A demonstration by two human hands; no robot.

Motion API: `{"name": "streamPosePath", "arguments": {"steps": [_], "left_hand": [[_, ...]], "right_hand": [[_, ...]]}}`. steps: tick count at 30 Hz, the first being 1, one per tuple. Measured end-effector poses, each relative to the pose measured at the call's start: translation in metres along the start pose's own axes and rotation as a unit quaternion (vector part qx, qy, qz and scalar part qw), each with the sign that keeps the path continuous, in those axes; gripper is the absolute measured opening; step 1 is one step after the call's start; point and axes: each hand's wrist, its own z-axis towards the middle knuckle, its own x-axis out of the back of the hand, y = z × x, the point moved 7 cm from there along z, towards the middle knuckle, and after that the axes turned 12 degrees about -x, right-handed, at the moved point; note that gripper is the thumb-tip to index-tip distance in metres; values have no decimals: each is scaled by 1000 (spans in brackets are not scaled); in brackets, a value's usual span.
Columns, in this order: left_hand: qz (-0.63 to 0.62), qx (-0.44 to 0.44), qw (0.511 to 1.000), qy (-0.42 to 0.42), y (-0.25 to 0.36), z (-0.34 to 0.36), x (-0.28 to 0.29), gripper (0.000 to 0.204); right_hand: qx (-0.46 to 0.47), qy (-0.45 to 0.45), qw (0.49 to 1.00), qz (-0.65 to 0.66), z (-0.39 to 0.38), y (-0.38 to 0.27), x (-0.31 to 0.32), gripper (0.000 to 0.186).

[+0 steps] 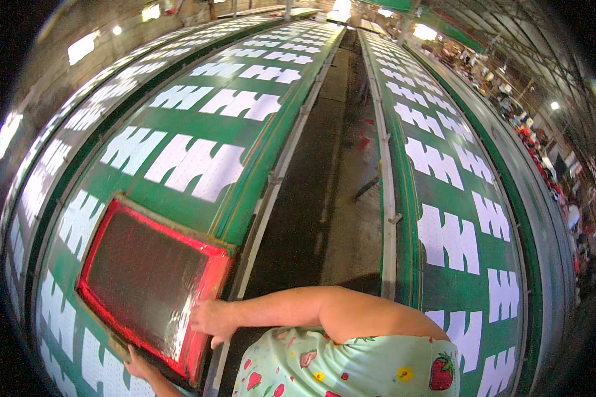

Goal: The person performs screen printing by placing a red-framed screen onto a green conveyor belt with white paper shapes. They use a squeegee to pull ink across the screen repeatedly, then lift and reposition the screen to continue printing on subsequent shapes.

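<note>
A screen-printing frame (149, 268) with a dark mesh and a red taped border lies tilted across the green table (198, 215) on my left. My left hand (140, 365) grips its near edge, with the fingers partly hidden by the wood. Over the right part of the frame, next to the red border, is my right hand (213, 319). Its fingers are curled, and what they hold, if anything, cannot be made out. A wet, shiny streak shows on the mesh beside these fingers. White cut fabric pieces (195, 164) lie in rows on the table, some partly under the frame.
A second long green table (437, 278) with more white pieces runs along my right. Between the tables is a dark aisle (324, 165), bordered by metal rails (389, 258) with small stops. Further tables stand beyond on both sides. Piled items (543, 159) line the right wall.
</note>
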Motion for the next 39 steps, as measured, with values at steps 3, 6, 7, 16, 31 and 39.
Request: {"name": "streamPosePath", "arguments": {"steps": [3,6,7,16,31,39], "left_hand": [[-125,26,992,-6,-2,-1,-10,58],[-223,81,971,-34,3,-10,-30,58],[-216,94,971,-30,7,-15,-36,57],[-202,143,969,-24,51,-39,-68,49],[-27,43,998,45,3,-17,12,45],[-33,83,995,50,8,-16,16,33]], "right_hand": [[38,-18,997,60,-13,14,9,65],[43,-46,989,136,-24,56,27,54],[11,0,991,134,-28,80,39,50],[-291,112,933,182,-38,248,72,51],[-342,109,914,187,15,269,58,59],[-338,108,919,174,29,254,96,49]]}}
